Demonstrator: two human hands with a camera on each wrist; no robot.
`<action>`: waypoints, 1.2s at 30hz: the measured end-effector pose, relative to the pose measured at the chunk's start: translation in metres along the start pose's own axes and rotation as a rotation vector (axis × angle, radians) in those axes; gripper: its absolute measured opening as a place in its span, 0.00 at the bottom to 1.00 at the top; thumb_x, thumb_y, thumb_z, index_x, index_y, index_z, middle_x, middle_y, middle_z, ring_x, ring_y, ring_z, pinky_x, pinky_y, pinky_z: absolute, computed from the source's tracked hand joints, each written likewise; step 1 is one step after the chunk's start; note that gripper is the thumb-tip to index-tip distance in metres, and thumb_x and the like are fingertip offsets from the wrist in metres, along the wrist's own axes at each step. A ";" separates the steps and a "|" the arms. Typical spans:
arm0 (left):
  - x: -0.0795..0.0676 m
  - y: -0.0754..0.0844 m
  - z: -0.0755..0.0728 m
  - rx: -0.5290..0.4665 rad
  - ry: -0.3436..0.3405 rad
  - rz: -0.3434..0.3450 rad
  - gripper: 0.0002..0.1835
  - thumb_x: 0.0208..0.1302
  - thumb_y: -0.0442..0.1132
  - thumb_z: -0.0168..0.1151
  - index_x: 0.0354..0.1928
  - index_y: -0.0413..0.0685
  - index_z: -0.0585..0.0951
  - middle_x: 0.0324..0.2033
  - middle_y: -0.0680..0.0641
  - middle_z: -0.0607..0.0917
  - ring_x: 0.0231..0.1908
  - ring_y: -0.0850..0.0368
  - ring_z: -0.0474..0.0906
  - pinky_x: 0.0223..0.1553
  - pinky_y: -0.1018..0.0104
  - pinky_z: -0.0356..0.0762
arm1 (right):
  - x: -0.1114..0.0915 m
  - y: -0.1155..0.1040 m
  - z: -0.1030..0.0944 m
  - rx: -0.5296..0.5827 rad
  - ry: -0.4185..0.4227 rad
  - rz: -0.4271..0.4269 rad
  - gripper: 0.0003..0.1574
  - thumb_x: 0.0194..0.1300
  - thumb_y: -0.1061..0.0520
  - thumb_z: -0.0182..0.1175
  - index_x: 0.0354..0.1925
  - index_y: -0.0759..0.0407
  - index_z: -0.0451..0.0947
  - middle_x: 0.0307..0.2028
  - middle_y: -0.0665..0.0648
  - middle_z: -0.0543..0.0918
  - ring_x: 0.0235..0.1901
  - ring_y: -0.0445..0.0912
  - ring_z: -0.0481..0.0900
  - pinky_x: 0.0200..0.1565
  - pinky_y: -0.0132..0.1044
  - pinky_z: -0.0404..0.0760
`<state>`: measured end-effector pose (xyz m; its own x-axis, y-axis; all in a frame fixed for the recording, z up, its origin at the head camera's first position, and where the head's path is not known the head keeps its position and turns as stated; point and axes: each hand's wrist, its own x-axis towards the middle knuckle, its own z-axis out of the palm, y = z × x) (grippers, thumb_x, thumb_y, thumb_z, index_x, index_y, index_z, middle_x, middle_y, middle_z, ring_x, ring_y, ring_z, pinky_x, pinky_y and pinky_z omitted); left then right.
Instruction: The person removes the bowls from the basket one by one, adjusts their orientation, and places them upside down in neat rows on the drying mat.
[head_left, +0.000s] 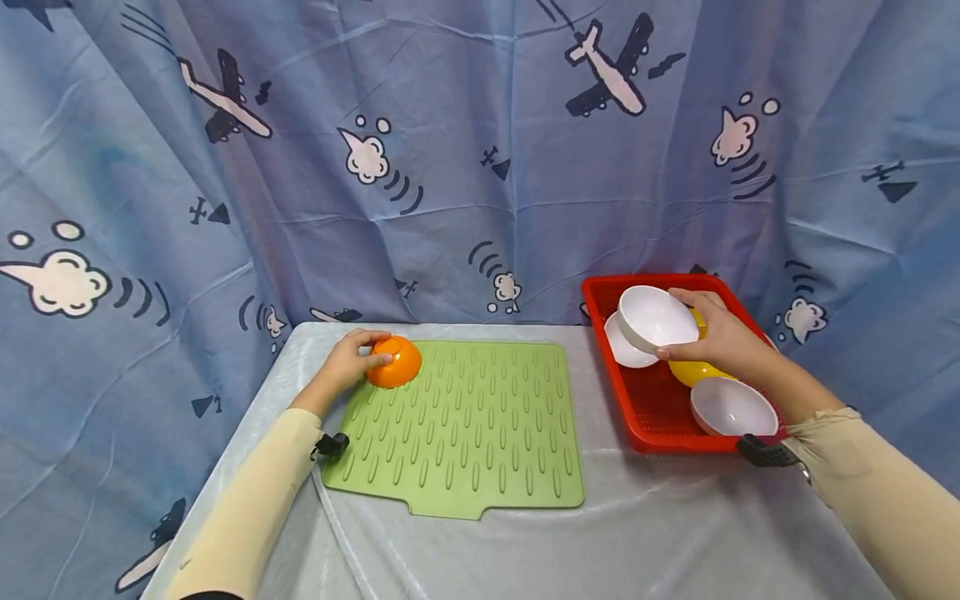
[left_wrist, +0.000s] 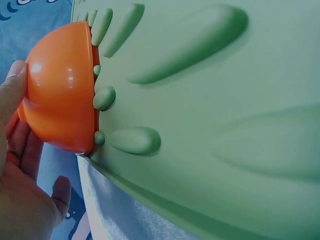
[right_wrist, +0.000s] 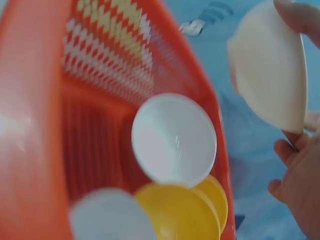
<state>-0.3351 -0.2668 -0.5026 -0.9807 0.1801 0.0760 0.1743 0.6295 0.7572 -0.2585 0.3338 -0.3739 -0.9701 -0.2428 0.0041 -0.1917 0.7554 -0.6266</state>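
Observation:
An orange bowl (head_left: 397, 364) lies upside down at the far left corner of a green drying mat (head_left: 480, 417). My left hand (head_left: 348, 362) holds it round its base, the thumb (left_wrist: 15, 85) on one side and fingers on the other. Over at the right, my right hand (head_left: 723, 333) grips a white bowl (head_left: 651, 318) by opposite sides of its rim, tilted and raised above a red basket (head_left: 637, 425). Inside the basket are another white bowl (right_wrist: 174, 140), yellow bowls (right_wrist: 175, 212), partly hidden in the head view, and a white bowl (head_left: 733, 408) at the near right.
A pale cloth covers the table (head_left: 540, 550) under the mat and basket. Behind it hangs a blue curtain (head_left: 450, 167) printed with planes, right at the table's far edge. The basket has raised, slotted walls.

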 end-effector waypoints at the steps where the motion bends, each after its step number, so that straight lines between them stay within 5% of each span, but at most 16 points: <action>1: 0.000 0.000 0.000 0.001 0.001 -0.001 0.27 0.64 0.43 0.73 0.64 0.47 0.81 0.59 0.41 0.79 0.61 0.41 0.73 0.67 0.42 0.67 | -0.001 -0.003 0.002 0.024 0.004 0.016 0.70 0.55 0.40 0.77 0.81 0.57 0.48 0.74 0.72 0.52 0.67 0.68 0.58 0.64 0.71 0.65; 8: -0.002 -0.001 0.000 -0.009 0.004 -0.017 0.27 0.65 0.43 0.73 0.64 0.47 0.81 0.60 0.41 0.79 0.62 0.41 0.73 0.67 0.41 0.66 | -0.007 -0.032 0.019 0.083 0.046 0.069 0.72 0.54 0.38 0.77 0.82 0.50 0.46 0.77 0.68 0.50 0.70 0.66 0.55 0.65 0.73 0.63; 14: -0.003 0.003 -0.002 -0.015 0.021 -0.003 0.27 0.65 0.41 0.73 0.65 0.45 0.80 0.60 0.39 0.79 0.63 0.40 0.72 0.70 0.41 0.63 | -0.012 -0.060 0.035 0.181 0.097 0.113 0.71 0.56 0.39 0.76 0.82 0.56 0.45 0.77 0.70 0.50 0.71 0.67 0.54 0.68 0.70 0.61; 22: 0.000 0.007 0.002 0.021 0.014 0.022 0.27 0.66 0.42 0.72 0.66 0.44 0.79 0.60 0.39 0.78 0.64 0.40 0.72 0.70 0.42 0.62 | -0.024 -0.081 0.076 0.204 0.222 0.009 0.64 0.52 0.44 0.79 0.77 0.61 0.57 0.72 0.68 0.58 0.67 0.66 0.62 0.66 0.65 0.66; 28: -0.004 0.007 0.002 0.050 0.016 0.008 0.29 0.66 0.43 0.71 0.68 0.44 0.78 0.63 0.38 0.78 0.66 0.38 0.70 0.71 0.39 0.61 | -0.036 -0.098 0.108 0.237 0.230 -0.024 0.66 0.50 0.45 0.81 0.78 0.60 0.58 0.70 0.67 0.60 0.66 0.65 0.65 0.66 0.65 0.69; 36: -0.014 0.009 -0.002 0.151 0.051 -0.012 0.29 0.67 0.45 0.70 0.68 0.51 0.78 0.68 0.39 0.77 0.70 0.34 0.67 0.68 0.26 0.46 | -0.046 -0.111 0.151 0.144 0.276 -0.045 0.68 0.42 0.43 0.84 0.74 0.60 0.63 0.66 0.66 0.64 0.65 0.63 0.65 0.62 0.67 0.71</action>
<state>-0.3203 -0.2650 -0.4961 -0.9853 0.1354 0.1038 0.1702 0.7383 0.6527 -0.1698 0.1698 -0.4222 -0.9686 -0.0849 0.2338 -0.2319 0.6485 -0.7250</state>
